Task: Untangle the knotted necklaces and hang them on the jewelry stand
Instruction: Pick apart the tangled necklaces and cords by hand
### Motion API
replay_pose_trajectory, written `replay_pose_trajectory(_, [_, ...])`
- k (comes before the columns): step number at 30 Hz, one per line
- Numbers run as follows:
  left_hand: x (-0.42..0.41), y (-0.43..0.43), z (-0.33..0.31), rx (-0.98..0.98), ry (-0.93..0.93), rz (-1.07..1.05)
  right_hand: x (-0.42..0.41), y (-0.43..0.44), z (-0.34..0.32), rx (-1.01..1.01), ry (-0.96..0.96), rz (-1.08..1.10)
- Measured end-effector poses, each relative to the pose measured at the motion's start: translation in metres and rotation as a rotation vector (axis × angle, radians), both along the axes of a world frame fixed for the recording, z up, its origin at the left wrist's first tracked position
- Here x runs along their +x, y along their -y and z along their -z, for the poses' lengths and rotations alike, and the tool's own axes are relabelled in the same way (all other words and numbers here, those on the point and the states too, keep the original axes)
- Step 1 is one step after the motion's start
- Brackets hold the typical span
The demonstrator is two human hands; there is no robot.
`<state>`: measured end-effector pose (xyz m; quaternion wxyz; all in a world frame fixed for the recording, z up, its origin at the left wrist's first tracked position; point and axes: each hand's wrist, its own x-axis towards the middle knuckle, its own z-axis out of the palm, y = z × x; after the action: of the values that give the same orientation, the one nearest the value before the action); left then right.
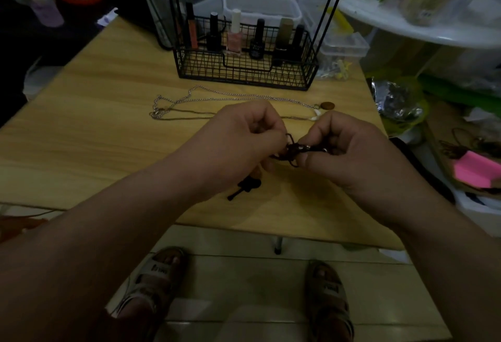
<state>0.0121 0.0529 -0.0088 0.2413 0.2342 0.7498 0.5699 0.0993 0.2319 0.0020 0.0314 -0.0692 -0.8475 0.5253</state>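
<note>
A dark knotted cord necklace [291, 150] hangs between my two hands above the wooden table [95, 124]. My left hand [238, 146] pinches its left side with curled fingers. My right hand [344, 149] pinches the right side, where small metal rings show. A black pendant [245, 187] of this necklace dangles down to the table below my left hand. Two silver chain necklaces [189, 103] lie stretched across the table behind my hands, with pale and brown pendants [322, 108] at their right end. The black wire jewelry stand [244, 70] rises at the back of the table.
The stand's wire basket holds several nail polish bottles [234, 33]. Clear plastic boxes [341, 48] sit behind and to its right. A white round shelf [420, 24] and clutter with pink paper [474, 172] fill the right side. My sandalled feet [160, 274] stand on the tiled floor below the table edge.
</note>
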Motion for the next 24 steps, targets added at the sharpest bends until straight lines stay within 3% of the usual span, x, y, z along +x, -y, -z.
replay_pose_trajectory(9, [-0.0010,-0.0063,0.0017,0.176,0.244,-0.108,-0.0009,0.0049,0.0055,-0.160,0.067,0.037])
replay_pose_trajectory(13, [-0.0022,-0.0040,0.0003,0.232,0.449,-0.063,-0.0015,0.0069,0.0074,-0.216,0.018,0.080])
replay_pose_trajectory(16, [-0.0025,-0.0011,-0.0011,0.199,0.494,-0.011,-0.0001,0.0066,0.0047,-0.230,0.008,0.060])
replay_pose_trajectory(19, [-0.0040,0.0007,0.0013,0.103,0.389,0.014,0.0023,0.0057,0.0014,-0.165,-0.016,0.022])
replay_pose_trajectory(24, [-0.0031,0.0027,0.0032,-0.158,0.002,0.086,0.0040,0.0050,-0.0012,-0.112,-0.046,-0.039])
